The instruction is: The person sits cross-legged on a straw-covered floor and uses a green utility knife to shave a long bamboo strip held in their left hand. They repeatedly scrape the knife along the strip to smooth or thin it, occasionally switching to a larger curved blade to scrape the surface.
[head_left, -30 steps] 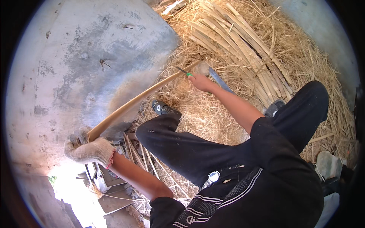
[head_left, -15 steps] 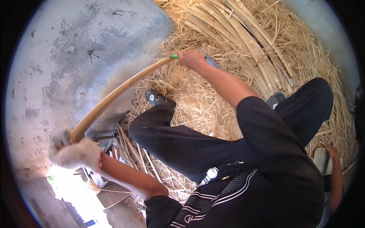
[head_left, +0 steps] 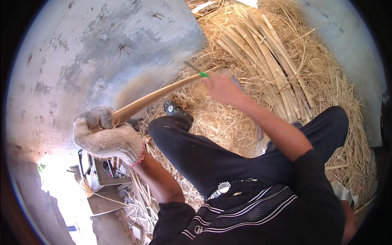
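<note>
My left hand (head_left: 112,141), in a knitted work glove, grips the near end of a long pale bamboo strip (head_left: 159,94) through a wad of grey cloth (head_left: 100,116). From there the strip slants away to the right, over my left knee. My bare right hand (head_left: 226,89), slightly blurred, is closed on a knife with a green handle (head_left: 203,74). Its dark blade points far left, just above the strip's far part. A blue-grey upright piece (head_left: 236,81) stands beside the right hand. Whether the strip's far end rests on it is hidden.
Bamboo strips (head_left: 267,61) lie in a bundle on straw-like shavings (head_left: 216,118). A stained wall (head_left: 94,53) rises at left, another (head_left: 347,45) at right. A dark frame (head_left: 108,179) stands below my glove. Another person's arm (head_left: 350,220) shows at lower right.
My right hand has come nearer to me, and the knife blade now shows above the strip. The view has shifted. My left hand still grips the strip, a little farther up.
</note>
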### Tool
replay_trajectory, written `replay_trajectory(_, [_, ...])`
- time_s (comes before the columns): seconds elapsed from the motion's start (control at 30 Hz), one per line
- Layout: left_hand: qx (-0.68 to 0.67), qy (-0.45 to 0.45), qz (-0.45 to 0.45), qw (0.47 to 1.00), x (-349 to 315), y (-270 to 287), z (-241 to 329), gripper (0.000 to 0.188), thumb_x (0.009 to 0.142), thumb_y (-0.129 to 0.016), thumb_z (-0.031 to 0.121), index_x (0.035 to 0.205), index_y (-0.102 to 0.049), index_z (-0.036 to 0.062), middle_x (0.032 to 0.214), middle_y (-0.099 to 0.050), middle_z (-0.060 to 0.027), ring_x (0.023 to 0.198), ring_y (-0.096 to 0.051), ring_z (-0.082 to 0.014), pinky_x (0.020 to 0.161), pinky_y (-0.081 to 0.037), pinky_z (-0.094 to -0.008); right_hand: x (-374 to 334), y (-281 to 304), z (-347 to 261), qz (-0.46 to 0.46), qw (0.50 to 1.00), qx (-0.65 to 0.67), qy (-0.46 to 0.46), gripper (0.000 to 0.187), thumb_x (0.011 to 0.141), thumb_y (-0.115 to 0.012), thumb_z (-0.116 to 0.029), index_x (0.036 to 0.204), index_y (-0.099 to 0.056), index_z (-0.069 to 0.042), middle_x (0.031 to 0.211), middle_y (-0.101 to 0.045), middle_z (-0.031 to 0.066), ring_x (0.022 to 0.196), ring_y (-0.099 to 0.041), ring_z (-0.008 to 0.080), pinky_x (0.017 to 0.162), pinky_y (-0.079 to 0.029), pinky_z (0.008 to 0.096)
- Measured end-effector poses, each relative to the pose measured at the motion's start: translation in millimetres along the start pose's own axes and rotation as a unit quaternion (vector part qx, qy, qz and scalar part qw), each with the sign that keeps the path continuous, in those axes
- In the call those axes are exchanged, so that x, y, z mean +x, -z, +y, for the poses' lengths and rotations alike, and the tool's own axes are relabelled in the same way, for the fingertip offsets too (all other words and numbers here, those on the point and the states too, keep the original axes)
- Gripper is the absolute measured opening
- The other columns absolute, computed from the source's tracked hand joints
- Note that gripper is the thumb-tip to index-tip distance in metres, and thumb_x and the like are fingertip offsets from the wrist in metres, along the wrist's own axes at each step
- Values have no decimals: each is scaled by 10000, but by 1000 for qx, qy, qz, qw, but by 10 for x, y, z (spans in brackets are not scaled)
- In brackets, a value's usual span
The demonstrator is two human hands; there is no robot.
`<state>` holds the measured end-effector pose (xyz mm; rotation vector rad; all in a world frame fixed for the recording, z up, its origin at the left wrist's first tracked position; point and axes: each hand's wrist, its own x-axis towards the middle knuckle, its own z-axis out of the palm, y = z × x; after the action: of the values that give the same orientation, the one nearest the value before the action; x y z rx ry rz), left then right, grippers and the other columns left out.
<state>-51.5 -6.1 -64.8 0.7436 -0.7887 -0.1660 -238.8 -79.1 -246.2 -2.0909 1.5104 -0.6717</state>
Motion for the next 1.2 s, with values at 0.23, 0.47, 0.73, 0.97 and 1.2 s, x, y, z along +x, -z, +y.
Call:
replay_trajectory(0.23, [-69,-26,-198,977,-82,235,22,265,758,-412,133,520,-302,170,445,-250,38,399,-207,-73,433,-194,-250,-827,157,-1172,101,990,89,45,269,974,-459,-254,1050,-526,-5,611,-604,226,613,-644,397,543,-526,478])
replay_trajectory(0.47, [-87,-84,-216,969,-114,250,-25,275,744,-402,105,545,-229,183,468,-204,43,405,-180,-75,426,-176,-260,-757,-130,-967,160,984,68,49,223,965,-488,-244,952,-522,-24,568,-578,206,526,-608,412,480,-495,480])
replay_trajectory(0.73, [-84,-35,-185,978,-66,170,14,281,739,-402,108,542,-219,186,465,-185,46,403,-164,-81,429,-178,-263,-556,-406,-564,188,982,5,-24,220,982,-448,-256,953,-508,-46,619,-628,177,560,-653,383,512,-539,461])
replay_trajectory(0.97, [-14,-94,-183,979,-107,180,-35,263,735,-400,116,535,-243,184,454,-218,42,394,-190,-74,391,-169,-256,-448,-372,-579,65,993,35,-97,238,992,-425,-250,935,-492,-29,675,-632,200,624,-669,358,527,-547,440])
replay_trajectory(1.2, [-84,-57,-181,978,-290,148,-587,313,787,-428,156,515,-278,192,447,-240,52,364,-225,-59,361,-164,-226,-429,-368,-421,169,985,35,-15,270,953,-506,-270,907,-549,-7,631,-601,254,609,-625,444,518,-506,505])
